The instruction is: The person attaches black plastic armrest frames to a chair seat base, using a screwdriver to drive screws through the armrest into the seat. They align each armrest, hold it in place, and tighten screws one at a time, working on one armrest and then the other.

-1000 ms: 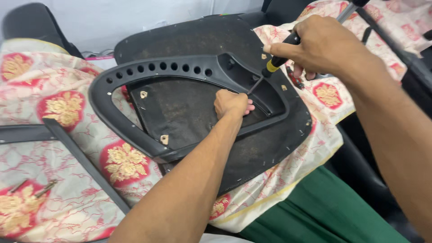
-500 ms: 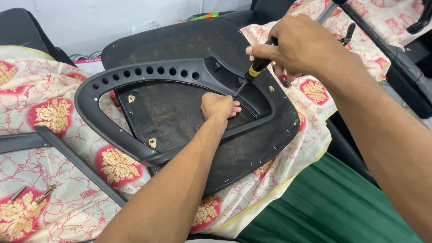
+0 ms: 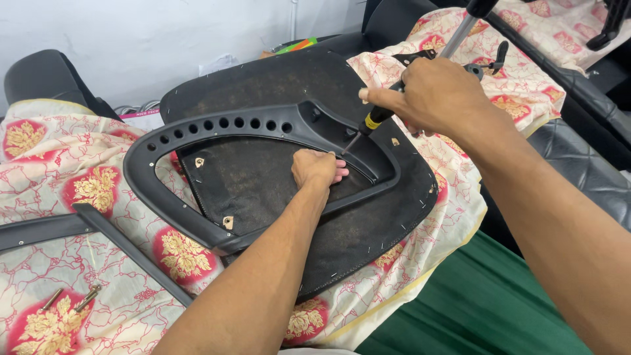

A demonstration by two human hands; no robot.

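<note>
A black chair seat base [image 3: 368,230] lies upside down on a floral cloth, with a black plastic armrest loop [image 3: 164,204] resting on it. My left hand [image 3: 317,169] presses on the seat board inside the loop, fingers curled by the screwdriver's tip. My right hand [image 3: 439,93] grips a screwdriver [image 3: 369,125] with a black and yellow handle. Its tip [image 3: 343,152] points down at the loop's inner edge near my left fingers. Small metal brackets [image 3: 227,222] sit on the board.
A cream and red floral cloth [image 3: 85,276] covers the work surface. A black bar [image 3: 118,243] and two brass bolts [image 3: 69,299] lie at the lower left. Black cushions [image 3: 39,79] stand behind, a chair mechanism [image 3: 483,62] at the upper right, green fabric [image 3: 486,309] below.
The view has shifted slightly, so the seat sits lower and more central. Both hands keep their places, with the screwdriver tip still at the loop's inner edge.
</note>
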